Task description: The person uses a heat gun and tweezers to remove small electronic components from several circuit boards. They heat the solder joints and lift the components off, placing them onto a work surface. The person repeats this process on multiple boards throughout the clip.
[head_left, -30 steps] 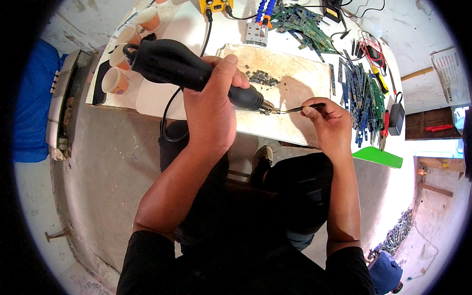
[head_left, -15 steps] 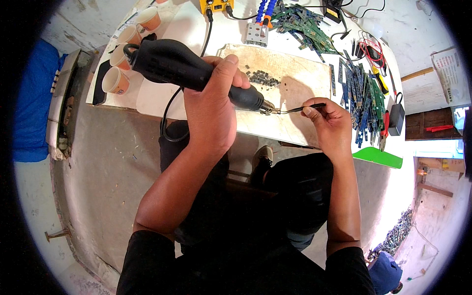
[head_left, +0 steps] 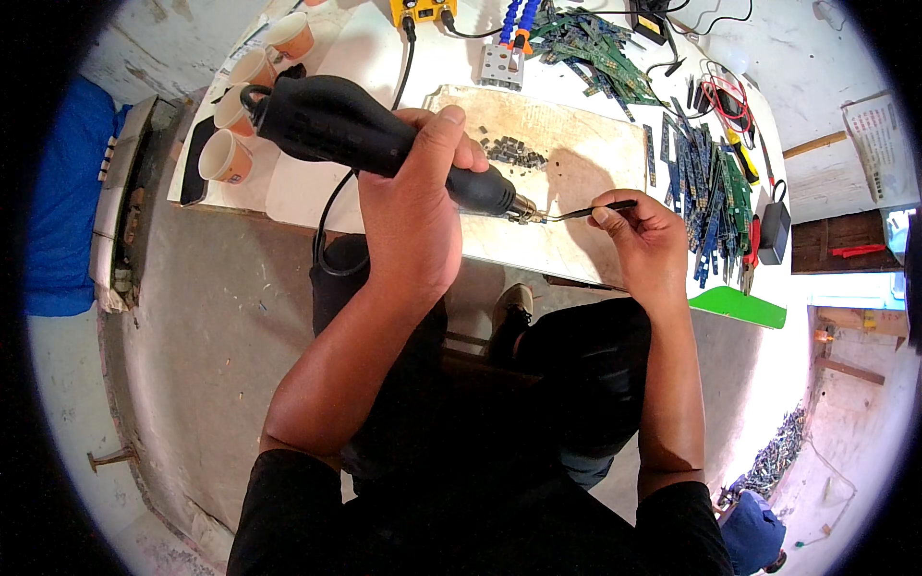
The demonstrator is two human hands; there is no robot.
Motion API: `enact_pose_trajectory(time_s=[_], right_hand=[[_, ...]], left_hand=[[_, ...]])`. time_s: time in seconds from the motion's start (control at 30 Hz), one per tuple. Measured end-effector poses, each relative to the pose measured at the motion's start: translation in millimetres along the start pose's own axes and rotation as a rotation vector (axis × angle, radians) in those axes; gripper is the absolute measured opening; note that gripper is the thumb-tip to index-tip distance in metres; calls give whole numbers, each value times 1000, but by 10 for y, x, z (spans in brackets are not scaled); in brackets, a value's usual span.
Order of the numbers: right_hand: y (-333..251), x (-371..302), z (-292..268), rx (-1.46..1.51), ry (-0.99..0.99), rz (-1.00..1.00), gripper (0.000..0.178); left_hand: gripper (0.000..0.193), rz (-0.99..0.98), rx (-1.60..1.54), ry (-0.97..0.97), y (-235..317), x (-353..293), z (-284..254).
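My left hand (head_left: 415, 206) is closed round the black handle of a hot air gun (head_left: 336, 125). Its metal nozzle points right and down, close over the near part of a stained pale work board (head_left: 586, 125). Between finger and thumb, my right hand (head_left: 645, 235) pinches dark tweezers (head_left: 605, 208), whose tips reach left to just beside the nozzle. What lies under the tips is too small to make out. A loose heap of small black chips (head_left: 517, 152) rests on the board beyond the nozzle.
Piles of narrow circuit board strips (head_left: 706, 192) and green boards (head_left: 600, 53) lie right and behind. Paper cups (head_left: 227, 158) line the left edge. A yellow power unit (head_left: 423, 12), a metal block (head_left: 501, 67), red-handled pliers (head_left: 752, 245) and a black adapter (head_left: 775, 230) stand around.
Almost nothing differs; both hands keep their places, with at most a slight shift at the tweezer tips beside the nozzle.
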State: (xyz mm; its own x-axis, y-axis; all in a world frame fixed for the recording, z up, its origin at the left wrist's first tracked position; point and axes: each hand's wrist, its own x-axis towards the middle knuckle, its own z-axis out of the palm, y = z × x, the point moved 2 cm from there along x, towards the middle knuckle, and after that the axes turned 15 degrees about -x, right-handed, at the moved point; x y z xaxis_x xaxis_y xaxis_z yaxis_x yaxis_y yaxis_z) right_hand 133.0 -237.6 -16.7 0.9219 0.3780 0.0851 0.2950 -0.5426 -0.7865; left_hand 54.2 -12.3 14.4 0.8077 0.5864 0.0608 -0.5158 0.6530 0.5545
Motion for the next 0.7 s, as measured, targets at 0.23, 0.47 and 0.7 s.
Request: enact_pose_trajectory(time_s=[0.23,0.47,0.7], right_hand=[[21,10,-2,10,38,-26,10],[-68,147,98,-38,112,-59,12],[-196,224,181,-148,160,-118,12]], left_hand=[[12,38,-21,13,7,19,-39],[10,104,-16,30,110,15,-30],[9,128,-81,38,163,37,-97]])
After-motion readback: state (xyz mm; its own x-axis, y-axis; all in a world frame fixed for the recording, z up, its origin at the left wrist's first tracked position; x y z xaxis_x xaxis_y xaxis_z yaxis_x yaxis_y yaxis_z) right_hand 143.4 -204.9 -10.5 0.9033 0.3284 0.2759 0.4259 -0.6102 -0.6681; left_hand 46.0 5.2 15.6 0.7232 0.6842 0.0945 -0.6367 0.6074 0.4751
